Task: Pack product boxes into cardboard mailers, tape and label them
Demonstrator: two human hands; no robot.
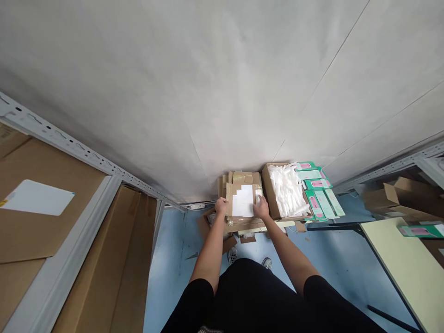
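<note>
A flat piece of brown cardboard (230,191) lies in front of me, with white paper sheets (243,206) on its face. At its left edge, my left hand (222,206) is closed with the fingers curled round the border. My right hand (261,208) grips the opposite side, its thumb over the front by a smaller white label (258,196). Behind the piece, more folded cardboard (246,177) leans near the wall. Just right of my right hand stands an open carton (271,196) filled with white wrapped items (287,192).
Several green and pink boxes (317,184) are stacked beyond the carton. Shelving with large cartons (100,259) rises on the left. A pale table (398,273) stands at right, near an open box (412,194). Below my hands, an open box (229,243) sits on the blue floor (169,259).
</note>
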